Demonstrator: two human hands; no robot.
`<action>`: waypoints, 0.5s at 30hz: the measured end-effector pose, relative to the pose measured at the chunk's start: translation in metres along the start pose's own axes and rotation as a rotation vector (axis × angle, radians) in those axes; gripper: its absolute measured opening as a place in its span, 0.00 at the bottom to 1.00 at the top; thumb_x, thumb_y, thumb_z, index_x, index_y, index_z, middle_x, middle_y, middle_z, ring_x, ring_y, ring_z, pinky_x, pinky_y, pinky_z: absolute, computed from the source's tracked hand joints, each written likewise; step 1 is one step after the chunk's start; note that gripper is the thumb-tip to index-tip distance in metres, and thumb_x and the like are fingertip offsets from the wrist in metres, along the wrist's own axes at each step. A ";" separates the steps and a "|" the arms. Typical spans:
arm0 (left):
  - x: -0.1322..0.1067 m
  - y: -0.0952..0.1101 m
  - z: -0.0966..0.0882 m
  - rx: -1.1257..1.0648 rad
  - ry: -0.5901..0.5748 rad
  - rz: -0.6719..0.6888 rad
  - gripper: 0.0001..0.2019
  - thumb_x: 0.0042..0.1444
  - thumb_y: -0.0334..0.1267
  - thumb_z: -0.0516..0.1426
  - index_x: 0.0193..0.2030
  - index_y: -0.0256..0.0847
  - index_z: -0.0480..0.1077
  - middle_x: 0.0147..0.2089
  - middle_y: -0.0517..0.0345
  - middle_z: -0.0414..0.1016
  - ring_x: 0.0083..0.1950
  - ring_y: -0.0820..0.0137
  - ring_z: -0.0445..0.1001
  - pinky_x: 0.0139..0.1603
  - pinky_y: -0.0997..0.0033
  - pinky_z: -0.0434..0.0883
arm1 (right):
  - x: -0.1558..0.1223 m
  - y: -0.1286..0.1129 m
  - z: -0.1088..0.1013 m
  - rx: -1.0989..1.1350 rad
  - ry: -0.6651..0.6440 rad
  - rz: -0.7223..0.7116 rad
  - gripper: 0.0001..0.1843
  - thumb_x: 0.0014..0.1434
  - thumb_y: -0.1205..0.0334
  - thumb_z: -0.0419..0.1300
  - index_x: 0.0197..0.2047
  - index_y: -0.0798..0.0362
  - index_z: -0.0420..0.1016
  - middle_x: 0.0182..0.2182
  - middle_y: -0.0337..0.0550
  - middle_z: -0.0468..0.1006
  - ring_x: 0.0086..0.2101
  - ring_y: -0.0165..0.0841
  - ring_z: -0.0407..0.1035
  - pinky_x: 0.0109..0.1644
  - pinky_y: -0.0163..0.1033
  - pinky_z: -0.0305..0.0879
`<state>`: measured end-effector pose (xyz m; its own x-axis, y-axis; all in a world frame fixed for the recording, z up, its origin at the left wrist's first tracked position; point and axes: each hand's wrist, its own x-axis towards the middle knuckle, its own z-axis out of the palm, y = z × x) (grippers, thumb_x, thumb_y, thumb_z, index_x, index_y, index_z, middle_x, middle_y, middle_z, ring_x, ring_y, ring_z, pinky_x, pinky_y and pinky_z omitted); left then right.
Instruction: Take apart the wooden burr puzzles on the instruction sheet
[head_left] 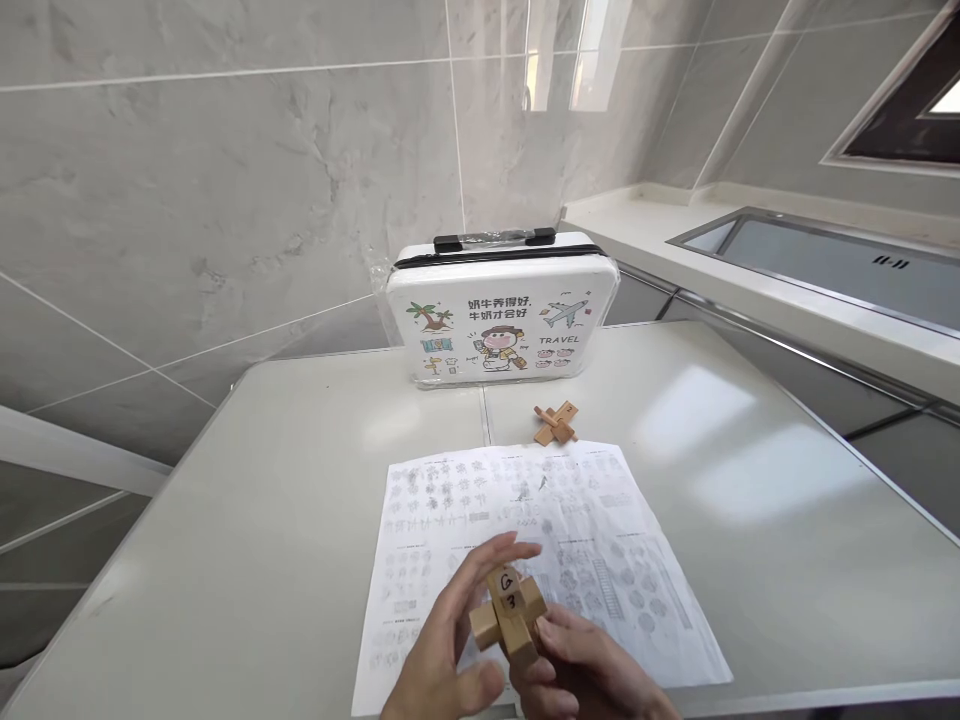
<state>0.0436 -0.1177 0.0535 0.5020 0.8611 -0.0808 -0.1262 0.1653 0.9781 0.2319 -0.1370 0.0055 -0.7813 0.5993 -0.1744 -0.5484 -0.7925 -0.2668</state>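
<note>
A wooden burr puzzle (510, 618) of interlocked bars is above the paper sheet near the front of the table. One of its bars bears the handwritten marks "G" and "3". My right hand (585, 660) grips it from the lower right, thumb at its side and fingers underneath. Around the puzzle's left side curves my left hand (442, 640), thumb and fingers apart; whether a finger behind touches the wood is hidden. Beneath both hands lies a creased white sheet (427, 500) printed with puzzle diagrams. Beyond its far edge rests a second, smaller wooden puzzle (556, 424).
A white plastic-wrapped case (502, 320) with cartoon prints and a black handle stands at the back of the pale table (262, 530), near the tiled wall. To the right, a counter (750, 270) with an inset glass panel runs alongside.
</note>
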 end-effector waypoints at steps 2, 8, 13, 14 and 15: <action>-0.001 -0.003 0.004 0.038 0.096 -0.038 0.51 0.48 0.69 0.67 0.74 0.50 0.59 0.71 0.40 0.67 0.70 0.44 0.67 0.67 0.49 0.69 | 0.002 -0.001 -0.002 -0.084 0.011 -0.035 0.22 0.62 0.46 0.71 0.38 0.51 0.65 0.28 0.32 0.63 0.21 0.21 0.52 0.26 0.31 0.48; 0.000 -0.002 0.016 0.080 0.291 -0.178 0.39 0.50 0.62 0.70 0.64 0.46 0.71 0.64 0.41 0.75 0.64 0.49 0.74 0.66 0.53 0.71 | 0.004 -0.003 -0.008 -0.144 0.111 -0.095 0.23 0.62 0.43 0.70 0.41 0.52 0.67 0.29 0.33 0.63 0.22 0.21 0.53 0.26 0.31 0.48; 0.002 -0.002 0.019 0.088 0.275 -0.098 0.35 0.52 0.59 0.70 0.63 0.47 0.72 0.63 0.44 0.76 0.60 0.52 0.77 0.64 0.56 0.73 | 0.003 -0.002 -0.011 -0.114 0.118 -0.107 0.23 0.61 0.44 0.71 0.38 0.52 0.66 0.27 0.31 0.60 0.22 0.22 0.52 0.25 0.31 0.47; 0.001 -0.002 0.019 0.080 0.273 -0.090 0.35 0.52 0.59 0.70 0.64 0.47 0.72 0.63 0.44 0.76 0.59 0.53 0.77 0.63 0.56 0.73 | 0.003 -0.002 -0.011 -0.116 0.114 -0.106 0.23 0.61 0.44 0.71 0.37 0.52 0.66 0.27 0.31 0.60 0.22 0.22 0.51 0.25 0.31 0.46; 0.001 -0.003 0.019 0.074 0.274 -0.087 0.35 0.52 0.59 0.70 0.64 0.47 0.71 0.63 0.45 0.76 0.60 0.53 0.77 0.63 0.57 0.73 | 0.003 -0.002 -0.010 -0.119 0.111 -0.105 0.24 0.61 0.44 0.71 0.37 0.52 0.65 0.27 0.31 0.60 0.22 0.22 0.51 0.25 0.31 0.46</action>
<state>0.0606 -0.1262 0.0541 0.2575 0.9445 -0.2038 -0.0247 0.2173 0.9758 0.2338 -0.1323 -0.0042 -0.6807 0.6916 -0.2414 -0.5808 -0.7104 -0.3975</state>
